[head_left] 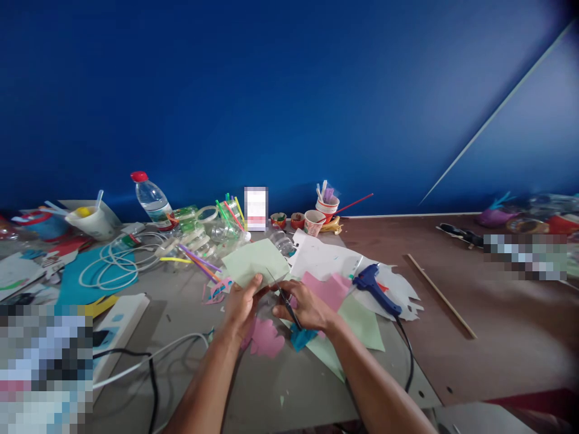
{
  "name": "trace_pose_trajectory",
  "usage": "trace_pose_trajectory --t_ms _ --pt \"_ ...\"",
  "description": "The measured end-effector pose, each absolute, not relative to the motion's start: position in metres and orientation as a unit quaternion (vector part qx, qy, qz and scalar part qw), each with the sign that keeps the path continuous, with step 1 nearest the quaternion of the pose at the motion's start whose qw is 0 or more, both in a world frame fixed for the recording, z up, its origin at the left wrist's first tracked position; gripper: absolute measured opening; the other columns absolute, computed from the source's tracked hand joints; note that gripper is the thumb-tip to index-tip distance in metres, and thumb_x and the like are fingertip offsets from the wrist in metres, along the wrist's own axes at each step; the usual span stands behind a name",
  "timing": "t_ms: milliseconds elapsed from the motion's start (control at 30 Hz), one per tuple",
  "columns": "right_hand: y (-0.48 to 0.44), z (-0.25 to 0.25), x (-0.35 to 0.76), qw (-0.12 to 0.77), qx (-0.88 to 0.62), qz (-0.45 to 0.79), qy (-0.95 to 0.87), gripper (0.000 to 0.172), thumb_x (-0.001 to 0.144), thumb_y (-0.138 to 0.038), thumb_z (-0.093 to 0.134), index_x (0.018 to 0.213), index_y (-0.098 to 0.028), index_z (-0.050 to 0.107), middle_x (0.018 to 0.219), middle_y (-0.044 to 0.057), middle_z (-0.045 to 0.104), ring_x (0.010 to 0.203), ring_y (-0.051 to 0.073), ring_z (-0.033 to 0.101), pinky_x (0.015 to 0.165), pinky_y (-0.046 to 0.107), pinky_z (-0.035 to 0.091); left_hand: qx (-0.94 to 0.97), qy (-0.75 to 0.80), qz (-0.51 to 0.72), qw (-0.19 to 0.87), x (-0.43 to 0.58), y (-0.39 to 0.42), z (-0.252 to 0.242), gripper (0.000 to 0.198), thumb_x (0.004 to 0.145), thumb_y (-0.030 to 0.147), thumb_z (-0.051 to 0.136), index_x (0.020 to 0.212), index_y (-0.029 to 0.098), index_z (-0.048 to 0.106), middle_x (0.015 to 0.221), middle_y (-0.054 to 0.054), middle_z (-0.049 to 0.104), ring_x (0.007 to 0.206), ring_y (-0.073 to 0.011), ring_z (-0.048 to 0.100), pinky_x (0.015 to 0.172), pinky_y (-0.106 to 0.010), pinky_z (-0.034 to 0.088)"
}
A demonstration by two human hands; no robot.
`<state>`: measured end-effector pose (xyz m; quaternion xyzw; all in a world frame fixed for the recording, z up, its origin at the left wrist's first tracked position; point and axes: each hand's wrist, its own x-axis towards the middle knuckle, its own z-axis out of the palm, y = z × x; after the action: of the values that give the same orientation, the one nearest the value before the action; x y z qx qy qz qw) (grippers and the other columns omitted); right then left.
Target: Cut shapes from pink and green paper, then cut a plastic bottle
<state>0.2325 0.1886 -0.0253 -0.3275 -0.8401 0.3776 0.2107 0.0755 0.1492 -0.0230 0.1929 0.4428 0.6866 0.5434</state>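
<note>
Bare forearms (217,374) lie nearest, left hand (243,302) pinching a pale green sheet (253,256) at eleven o'clock from dark scissors (286,299) gripped in the right hand (308,306), blades seemingly over the sheet's near edge, contact unclear, pink cutouts (268,339) at seven, blue glue gun (376,288) at three.
</note>
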Motion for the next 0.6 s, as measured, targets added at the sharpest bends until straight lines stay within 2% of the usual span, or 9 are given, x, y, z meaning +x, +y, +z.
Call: trace_pose_trajectory --t_ms 233,600 --pt "0.187 -0.027 0.229 0.204 -0.338 0.359 -0.846 0.041 0.079 -0.047 0.067 0.105 -0.014 0.066 0.089 0.009 0.066 0.080 0.021 0.060 0.075 0.032 0.046 0.216 0.460 0.678 0.531 0.072 0.152 -0.034 0.032 0.059 0.036 0.083 0.080 0.015 0.072 0.082 -0.006 0.074 0.077 -0.0201 0.068 0.072 -0.031 0.054" --pt "0.187 -0.027 0.229 0.210 -0.331 0.406 -0.826 0.046 0.080 -0.052 0.065 0.106 -0.013 0.068 0.082 0.005 0.067 0.072 0.017 0.057 0.066 0.026 0.044 0.188 0.438 0.691 0.543 0.080 0.148 -0.019 0.033 0.055 0.030 0.085 0.081 0.016 0.071 0.075 -0.003 0.073 0.069 -0.0172 0.067 0.063 -0.026 0.052"
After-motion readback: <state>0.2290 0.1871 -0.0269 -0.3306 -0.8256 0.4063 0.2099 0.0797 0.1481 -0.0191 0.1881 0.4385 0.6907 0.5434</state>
